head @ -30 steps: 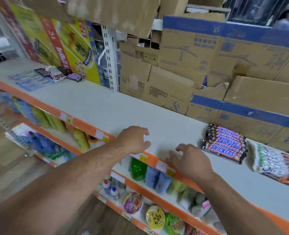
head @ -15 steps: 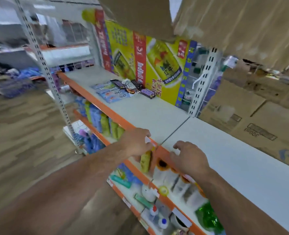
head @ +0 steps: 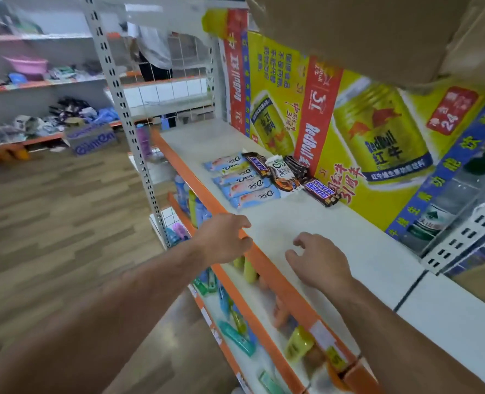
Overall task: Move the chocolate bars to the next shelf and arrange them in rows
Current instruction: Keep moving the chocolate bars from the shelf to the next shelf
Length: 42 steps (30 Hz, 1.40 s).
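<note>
A loose cluster of chocolate bars lies on the white shelf board (head: 286, 223). Several pale blue Dove bars (head: 244, 182) sit fanned near the front edge. A brown Snickers bar (head: 257, 164) lies behind them, a white Dove pack (head: 281, 174) beside it, and two stacked Snickers bars (head: 320, 192) rest against the yellow carton. My left hand (head: 224, 237) hovers over the orange shelf lip, fingers apart and empty. My right hand (head: 318, 261) hovers palm-down over the bare board, also empty. Both hands are a short way in front of the bars.
A yellow Red Bull carton (head: 349, 132) lines the back of the shelf. Cardboard boxes (head: 363, 32) overhang from above. A perforated white upright (head: 463, 240) and a seam divide this bay from the one on the right. Bottles fill the lower shelves (head: 244, 322). Wooden floor lies to the left.
The view has swung left from the neat Snickers row on the right bay to the loose bars on the left bay. Both hands moved along the shelf edge, still empty.
</note>
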Tool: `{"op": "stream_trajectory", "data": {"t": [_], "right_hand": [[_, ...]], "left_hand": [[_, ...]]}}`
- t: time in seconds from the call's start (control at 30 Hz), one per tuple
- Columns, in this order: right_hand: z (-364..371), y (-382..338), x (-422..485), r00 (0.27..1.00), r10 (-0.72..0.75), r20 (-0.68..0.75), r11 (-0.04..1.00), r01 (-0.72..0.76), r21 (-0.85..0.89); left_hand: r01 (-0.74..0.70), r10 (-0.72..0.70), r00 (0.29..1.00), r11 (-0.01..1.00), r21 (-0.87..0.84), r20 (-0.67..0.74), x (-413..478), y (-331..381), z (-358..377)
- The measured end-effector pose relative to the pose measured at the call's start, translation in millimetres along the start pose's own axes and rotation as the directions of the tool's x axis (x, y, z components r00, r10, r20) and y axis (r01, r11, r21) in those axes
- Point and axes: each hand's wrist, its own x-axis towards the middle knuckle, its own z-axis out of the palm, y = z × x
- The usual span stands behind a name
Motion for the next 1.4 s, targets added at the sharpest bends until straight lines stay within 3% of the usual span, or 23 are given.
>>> {"op": "stream_trajectory", "data": {"t": [0.37,0.5,0.63,0.8,1.03,1.13,1.27,1.4], "right_hand": [[0.9,-28.2,141.3,0.999,-0.012,-0.038,1.0,0.013,0.028],[6.4,-31.5,169.5,0.985,0.034,-0.168,0.999,-0.038,-0.024],[11.5,-35.0,193.6,0.975,0.091,-0.2,0.993,-0.105,-0.058],[15.4,-46.8,210.1,0.957,0.217,-0.193,0.962,-0.243,-0.123],[20.5,-61.1,217.2,0.906,0.38,-0.188,0.912,-0.401,-0.088],[17.7,-66.4,215.9,0.867,0.465,-0.178,0.884,-0.468,0.027],[12.3,-70.4,201.3,0.782,0.602,-0.162,0.797,-0.578,0.175],[1.7,-66.1,167.6,0.693,0.699,-0.178,0.71,-0.642,0.29]], "left_hand": [[0.001,-0.002,1.0,0.998,0.056,0.011,131.8,-43.7,-41.4],[-0.088,0.087,0.996,0.994,0.063,0.024,186.1,-54.4,-43.5],[-0.23,0.226,0.973,0.96,0.158,0.043,245.1,-62.9,-46.1],[-0.464,0.435,0.885,0.849,0.251,0.165,309.0,-67.2,-55.0],[-0.667,0.594,0.745,0.678,0.309,0.303,361.4,-69.7,-56.5],[-0.714,0.646,0.696,0.67,0.206,0.312,373.2,-69.4,-61.7],[-0.653,0.639,0.686,0.752,-0.093,0.348,377.4,-61.3,-64.3],[-0.638,0.69,0.624,0.721,-0.271,0.368,369.7,-36.1,-59.7]]}}
